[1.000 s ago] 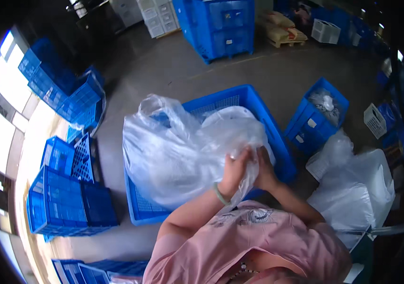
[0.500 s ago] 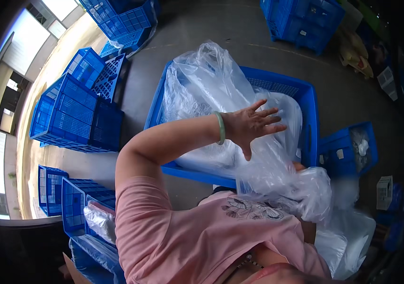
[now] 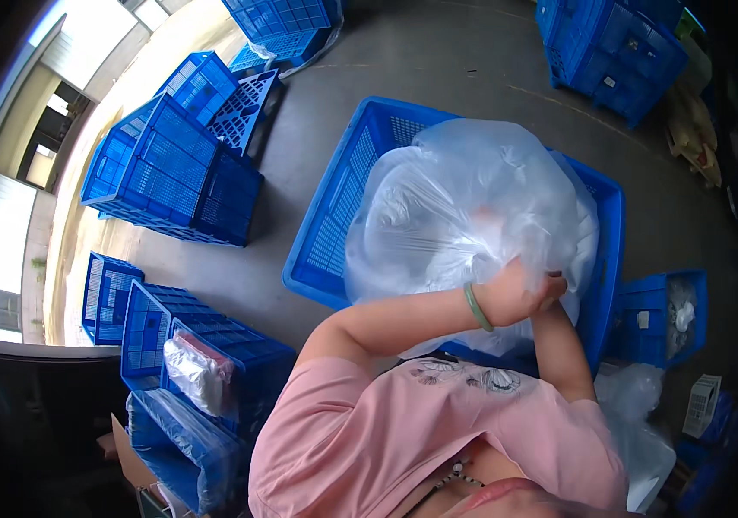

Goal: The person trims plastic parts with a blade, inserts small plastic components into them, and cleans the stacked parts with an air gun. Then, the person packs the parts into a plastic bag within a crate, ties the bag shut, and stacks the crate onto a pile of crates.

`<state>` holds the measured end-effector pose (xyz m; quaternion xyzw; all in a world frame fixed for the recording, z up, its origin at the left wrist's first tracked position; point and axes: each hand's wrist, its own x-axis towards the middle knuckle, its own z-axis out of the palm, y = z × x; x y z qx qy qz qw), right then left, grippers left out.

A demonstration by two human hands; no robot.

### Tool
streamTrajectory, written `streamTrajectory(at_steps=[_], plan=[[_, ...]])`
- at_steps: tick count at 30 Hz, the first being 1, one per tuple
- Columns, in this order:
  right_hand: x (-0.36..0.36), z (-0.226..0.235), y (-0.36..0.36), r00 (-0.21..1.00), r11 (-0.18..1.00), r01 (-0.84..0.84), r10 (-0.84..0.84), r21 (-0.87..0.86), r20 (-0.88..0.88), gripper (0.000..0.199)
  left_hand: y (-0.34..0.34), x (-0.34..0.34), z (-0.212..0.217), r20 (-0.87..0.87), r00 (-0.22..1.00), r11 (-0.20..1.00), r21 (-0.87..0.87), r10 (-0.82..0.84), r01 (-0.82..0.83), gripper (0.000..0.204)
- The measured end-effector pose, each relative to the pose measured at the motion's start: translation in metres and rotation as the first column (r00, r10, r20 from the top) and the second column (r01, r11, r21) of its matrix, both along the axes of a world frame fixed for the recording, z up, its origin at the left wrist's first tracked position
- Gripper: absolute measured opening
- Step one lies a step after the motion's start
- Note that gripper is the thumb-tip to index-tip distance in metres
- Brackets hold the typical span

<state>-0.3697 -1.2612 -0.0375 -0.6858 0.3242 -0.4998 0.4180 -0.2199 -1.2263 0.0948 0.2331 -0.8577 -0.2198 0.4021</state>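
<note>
A large clear plastic bag [image 3: 472,181], puffed out and full of more clear plastic, fills most of the blue crate [image 3: 326,216] before me. My left hand [image 3: 511,289], with a green bangle at its wrist, is closed on the bag's gathered plastic near the crate's near right side. My right hand [image 3: 552,289] meets it there, fingers bent around the same gathered part and partly covered by my left hand. A pinkish patch shows dimly through the film; I cannot make out what it is.
Tall blue crates [image 3: 170,173] stand at the left beside a blue pallet [image 3: 243,112]. Nearer on that side is a crate with a plastic-wrapped packet [image 3: 196,371]. A smaller blue bin [image 3: 662,319] sits at the right, with loose clear plastic [image 3: 632,397] below it. More crates [image 3: 619,60] are at far right.
My left hand, spread open above the crate before, has come down to the right and closed on the plastic. The bag has swelled into a rounded shape, and both hands are now together.
</note>
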Motion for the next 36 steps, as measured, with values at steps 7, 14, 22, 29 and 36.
streamTrajectory(at_steps=[7,14,22,29,36], plan=[[-0.004,0.050,-0.037,0.973,0.981,0.179,-0.188,0.073,0.136,0.045,-0.006,0.187,0.062,-0.396,0.808,0.844,0.131,-0.436,0.520,0.045],[0.064,0.114,-0.060,0.983,0.917,-0.142,0.087,-0.374,-0.160,0.024,-0.024,0.103,-0.052,0.253,0.966,0.988,0.152,-0.059,0.021,0.105],[0.068,0.211,0.003,0.790,0.757,-0.512,0.229,-0.406,-0.569,0.047,-0.034,0.041,-0.046,-0.274,0.719,0.172,0.962,0.639,0.214,0.058],[-0.086,0.028,-0.136,0.863,0.930,0.368,-0.337,0.009,-0.377,0.069,-0.080,0.048,-0.069,-0.507,0.643,0.286,0.860,0.574,0.423,0.035],[0.011,-0.020,0.015,0.973,0.950,-0.142,0.186,0.280,-0.137,0.088,-0.126,0.078,-0.089,-0.454,0.811,0.707,0.703,0.370,0.070,0.026]])
